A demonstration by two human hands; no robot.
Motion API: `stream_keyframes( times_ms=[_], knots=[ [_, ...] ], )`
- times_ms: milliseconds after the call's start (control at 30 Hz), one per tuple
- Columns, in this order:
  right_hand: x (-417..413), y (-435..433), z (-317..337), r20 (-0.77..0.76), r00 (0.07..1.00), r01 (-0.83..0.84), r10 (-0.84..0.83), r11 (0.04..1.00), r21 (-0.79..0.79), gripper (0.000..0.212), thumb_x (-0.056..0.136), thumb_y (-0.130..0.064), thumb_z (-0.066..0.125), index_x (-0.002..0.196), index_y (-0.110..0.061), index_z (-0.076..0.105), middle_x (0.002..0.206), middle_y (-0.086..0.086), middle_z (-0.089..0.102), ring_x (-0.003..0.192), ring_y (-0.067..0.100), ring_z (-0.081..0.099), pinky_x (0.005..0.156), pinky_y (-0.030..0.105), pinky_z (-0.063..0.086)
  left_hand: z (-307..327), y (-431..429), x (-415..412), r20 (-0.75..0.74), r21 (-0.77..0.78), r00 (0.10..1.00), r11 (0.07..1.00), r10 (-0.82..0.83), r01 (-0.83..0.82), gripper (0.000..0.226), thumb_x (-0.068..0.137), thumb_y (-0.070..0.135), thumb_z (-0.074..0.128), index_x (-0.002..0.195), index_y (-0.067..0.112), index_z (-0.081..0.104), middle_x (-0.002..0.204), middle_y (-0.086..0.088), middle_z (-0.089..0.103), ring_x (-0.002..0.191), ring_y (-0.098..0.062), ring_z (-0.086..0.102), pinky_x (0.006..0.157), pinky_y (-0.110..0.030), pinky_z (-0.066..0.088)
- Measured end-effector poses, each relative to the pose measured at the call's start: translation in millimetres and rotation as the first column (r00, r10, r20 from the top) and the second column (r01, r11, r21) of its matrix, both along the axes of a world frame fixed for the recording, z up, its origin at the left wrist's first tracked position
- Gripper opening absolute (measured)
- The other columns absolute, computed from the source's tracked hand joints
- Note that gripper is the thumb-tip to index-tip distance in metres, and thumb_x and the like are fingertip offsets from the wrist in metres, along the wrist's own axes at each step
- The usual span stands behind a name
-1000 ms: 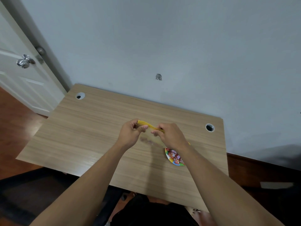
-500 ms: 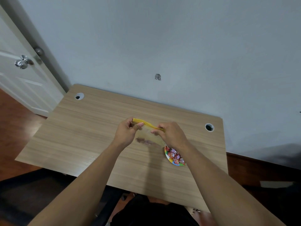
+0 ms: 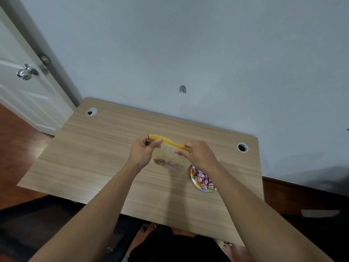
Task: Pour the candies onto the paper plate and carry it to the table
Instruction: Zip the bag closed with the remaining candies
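Note:
Both hands hold a clear plastic bag (image 3: 168, 156) with a yellow zip strip above the wooden table (image 3: 105, 148). My left hand (image 3: 141, 154) pinches the strip's left end. My right hand (image 3: 198, 154) pinches its right end. A few blurred reddish candies lie in the bag's bottom. A small colourful paper plate (image 3: 194, 181) with red wrapped candies (image 3: 203, 179) sits on the table just below my right wrist, which hides its right part.
The table stands against a pale blue wall, with round cable holes at its back left (image 3: 91, 111) and back right (image 3: 242, 147). A white door with a metal knob (image 3: 25, 72) is at the left. A dark chair sits below the table's front edge.
My hands have drawn apart along the yellow strip, the left moving left, so more of the bag now hangs stretched between them. The plate has not moved.

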State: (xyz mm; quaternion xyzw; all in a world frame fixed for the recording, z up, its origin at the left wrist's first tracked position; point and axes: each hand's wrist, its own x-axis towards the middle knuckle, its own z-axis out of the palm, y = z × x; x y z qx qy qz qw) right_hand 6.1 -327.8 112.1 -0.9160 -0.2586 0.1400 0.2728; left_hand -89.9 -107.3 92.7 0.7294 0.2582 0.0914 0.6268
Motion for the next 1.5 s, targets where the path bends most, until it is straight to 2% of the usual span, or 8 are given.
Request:
stream_keyframes(
  times_ms=[100,500,667,800,1033,1100,1233,1500],
  knots=[
    [1.5,-6.4,-3.0,-0.019,1.0,0.015,-0.015,1.0,0.012,0.063,0.08,-0.085,0.059,0.088,-0.025,0.078,0.075,-0.003,0.074,0.075,0.017,0.068,0.07,0.045,0.059,0.5,8.4,-1.9,0.004,-0.04,0.999,0.998,0.046,-0.046,0.018,0.096,0.024,0.079,0.099,0.007,0.078,0.092,-0.015,0.083,0.083,-0.016,0.072,0.089,-0.04,0.056],
    [-5.3,-9.1,-2.2,-0.158,0.986,0.079,-0.057,0.987,0.139,0.046,0.084,-0.065,0.08,0.084,-0.019,0.078,0.074,0.005,0.074,0.073,0.021,0.069,0.07,0.041,0.056,-2.0,17.9,-6.2,0.026,-0.115,0.998,0.992,0.049,-0.045,0.02,0.095,0.024,0.08,0.103,0.006,0.079,0.096,-0.021,0.082,0.087,-0.018,0.073,0.092,-0.039,0.056],
    [-6.0,-11.2,6.7,-0.236,0.97,0.11,-0.062,0.974,0.199,0.026,0.089,-0.043,0.086,0.092,-0.017,0.086,0.076,-0.009,0.08,0.071,-0.005,0.073,0.065,0.013,0.049,-6.2,26.4,-6.8,0.022,-0.14,0.997,0.987,0.078,-0.074,0.024,0.097,0.021,0.077,0.111,0.001,0.077,0.096,-0.019,0.08,0.075,-0.004,0.072,0.071,-0.014,0.051],
    [-7.3,-8.2,7.0,-0.229,0.97,0.128,-0.078,0.969,0.212,0.022,0.088,-0.043,0.086,0.092,-0.022,0.09,0.08,-0.005,0.084,0.076,0.003,0.076,0.067,0.015,0.049,-8.6,26.7,-7.5,0.008,-0.177,0.996,0.98,0.09,-0.087,0.023,0.097,0.021,0.077,0.11,0.002,0.078,0.095,-0.016,0.08,0.078,-0.007,0.072,0.077,-0.024,0.049],
    [-5.0,-8.8,11.8,-0.345,0.928,0.247,-0.138,0.923,0.295,0.023,0.091,-0.042,0.085,0.1,-0.022,0.09,0.085,0.001,0.085,0.042,0.0,0.045,0.048,0.017,0.034,-6.8,28.2,-8.9,0.01,-0.268,0.995,0.959,0.097,-0.091,0.022,0.097,0.026,0.077,0.109,0.008,0.079,0.095,-0.01,0.08,0.092,-0.018,0.074,0.088,-0.038,0.051],
    [-4.4,-9.9,13.7,-0.355,0.925,0.255,-0.137,0.915,0.312,0.023,0.094,-0.036,0.082,0.105,-0.017,0.089,0.089,0.003,0.085,0.038,0.0,0.047,0.045,0.012,0.032,-5.4,26.7,-9.6,0.003,-0.284,0.996,0.955,0.093,-0.088,0.016,0.098,0.026,0.076,0.107,0.012,0.078,0.095,-0.007,0.079,0.094,-0.018,0.073,0.086,-0.036,0.05],
    [-6.8,-7.8,13.7,-0.351,0.929,0.23,-0.119,0.928,0.294,0.02,0.095,-0.034,0.082,0.105,-0.018,0.09,0.093,-0.004,0.086,0.074,-0.012,0.074,0.067,0.004,0.046,-5.3,25.1,-12.3,-0.002,-0.323,0.996,0.943,0.09,-0.086,0.014,0.098,0.023,0.075,0.108,0.013,0.077,0.094,-0.005,0.078,0.094,-0.02,0.072,0.086,-0.037,0.048],
    [-6.8,-8.7,11.0,-0.415,0.905,0.234,-0.093,0.924,0.302,0.027,0.09,-0.051,0.082,0.103,-0.028,0.087,0.096,-0.006,0.086,0.095,0.023,0.082,0.096,0.051,0.061,-1.4,26.6,-16.2,-0.02,-0.364,0.998,0.929,0.054,-0.057,0.006,0.098,0.024,0.075,0.102,0.02,0.078,0.092,0.002,0.079,0.088,-0.01,0.076,0.089,-0.036,0.051]
  ],
)
